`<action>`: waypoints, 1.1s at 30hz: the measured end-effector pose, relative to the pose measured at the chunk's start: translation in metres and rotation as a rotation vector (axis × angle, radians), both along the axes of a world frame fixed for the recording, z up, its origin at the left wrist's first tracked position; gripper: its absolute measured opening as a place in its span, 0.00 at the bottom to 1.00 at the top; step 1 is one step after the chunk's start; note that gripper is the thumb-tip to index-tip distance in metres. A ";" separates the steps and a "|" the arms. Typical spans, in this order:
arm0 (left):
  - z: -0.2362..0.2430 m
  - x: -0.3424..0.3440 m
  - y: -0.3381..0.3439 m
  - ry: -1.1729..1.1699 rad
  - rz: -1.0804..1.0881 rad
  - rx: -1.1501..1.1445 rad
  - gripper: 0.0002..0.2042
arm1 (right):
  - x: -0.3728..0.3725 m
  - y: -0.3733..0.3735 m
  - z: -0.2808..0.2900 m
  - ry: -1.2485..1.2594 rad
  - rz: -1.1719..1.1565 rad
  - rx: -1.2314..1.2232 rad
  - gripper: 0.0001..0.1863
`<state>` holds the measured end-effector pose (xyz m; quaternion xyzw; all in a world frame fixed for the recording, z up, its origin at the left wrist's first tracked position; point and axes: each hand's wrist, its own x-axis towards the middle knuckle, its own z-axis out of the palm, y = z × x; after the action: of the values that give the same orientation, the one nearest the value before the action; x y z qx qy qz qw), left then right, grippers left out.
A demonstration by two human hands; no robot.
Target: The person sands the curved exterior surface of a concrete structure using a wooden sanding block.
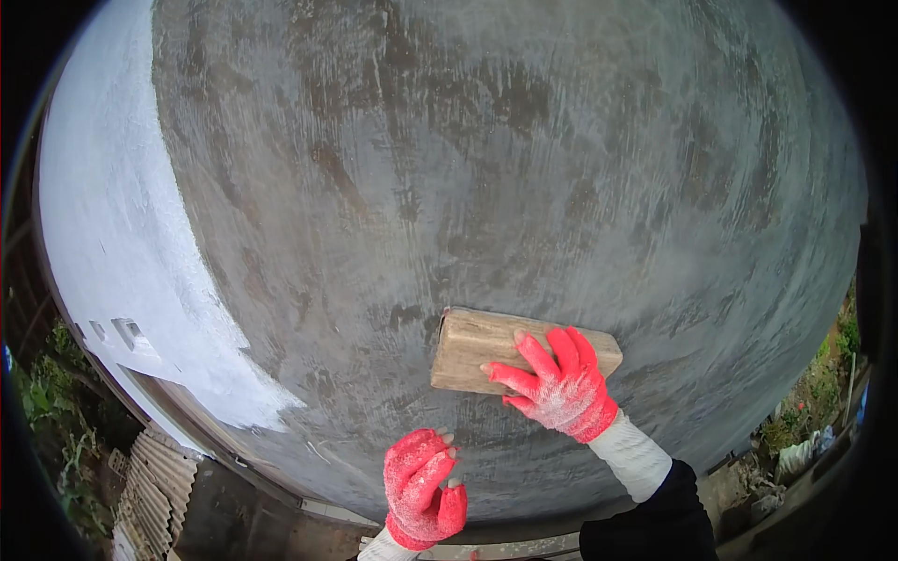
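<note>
My right hand [562, 385], in a red-coated glove with bare fingertips, grips a long wooden block [472, 348] from above. The block lies against a grey plastered wall [421, 206], tilted slightly down to the right; its face toward the wall is hidden. A thin dark edge shows at its left end. Lower and to the left, my left hand [423, 486] hangs in front of the wall in a matching glove. Its fingers are loosely bent and apart, and I see nothing in them. White powder dusts both gloves.
White coating [131, 224] covers the wall's left side, with a small square recess [134, 335] in it. Corrugated sheets [161, 481] and green plants [56, 402] stand at the lower left. Rubble and a pale cloth [797, 456] lie at the lower right.
</note>
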<state>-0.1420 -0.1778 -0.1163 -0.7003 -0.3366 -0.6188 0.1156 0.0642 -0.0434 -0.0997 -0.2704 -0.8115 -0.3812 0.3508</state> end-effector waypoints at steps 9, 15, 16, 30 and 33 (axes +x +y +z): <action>-0.010 -0.006 -0.012 -0.025 0.191 0.035 0.15 | 0.066 0.025 0.105 0.810 -0.191 0.199 0.54; 0.000 0.031 0.001 -0.031 -0.006 0.038 0.19 | -0.011 -0.003 -0.055 -0.005 -0.003 -0.056 0.38; 0.000 0.029 -0.002 -0.014 0.015 0.045 0.19 | 0.006 -0.003 -0.091 -0.093 -0.011 -0.052 0.36; -0.014 0.013 -0.006 -0.062 0.057 0.027 0.11 | -0.046 -0.004 -0.052 -0.156 0.010 0.072 0.26; -0.023 -0.020 -0.018 0.050 -0.005 -0.055 0.18 | -0.014 -0.001 -0.057 0.059 -0.009 -0.061 0.35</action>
<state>-0.1620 -0.1955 -0.1390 -0.7192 -0.3487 -0.5920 0.1032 0.0498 -0.0449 -0.1567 -0.2957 -0.8109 -0.3497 0.3644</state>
